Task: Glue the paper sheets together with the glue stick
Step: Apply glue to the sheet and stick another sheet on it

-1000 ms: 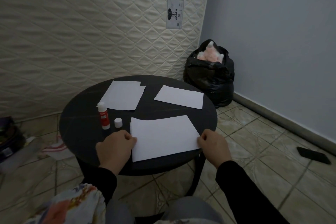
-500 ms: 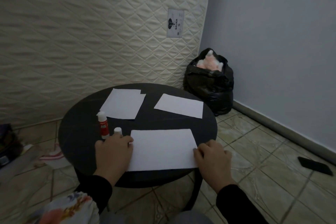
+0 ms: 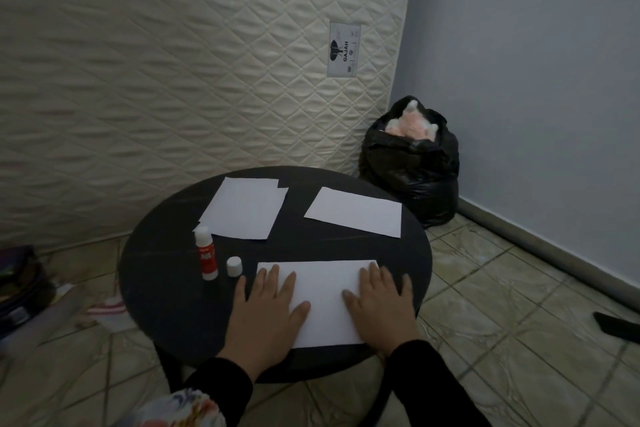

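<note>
I see the round black bench [image 3: 156,288] carrying the near white paper sheet [image 3: 325,295], thin and limp; best pressed flat. Left hand [image 3: 266,315] and right hand [image 3: 377,308] rest on it, fingers straight and spread. Red-and-white uncapped glue stick [image 3: 206,258] stands just left: light, take it by the barrel.

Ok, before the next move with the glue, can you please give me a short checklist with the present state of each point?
1. Near white paper sheet flat on round black table: ok.
2. Left hand and right hand both press it, fingers straight: ok.
3. Red-and-white glue stick upright, uncapped, within reach: ok.
4. Small white cap beside the stick, not lost: ok.
5. Two far white sheets lie apart from the hands: ok.
6. Glue already spread between layers: cannot tell.
</note>
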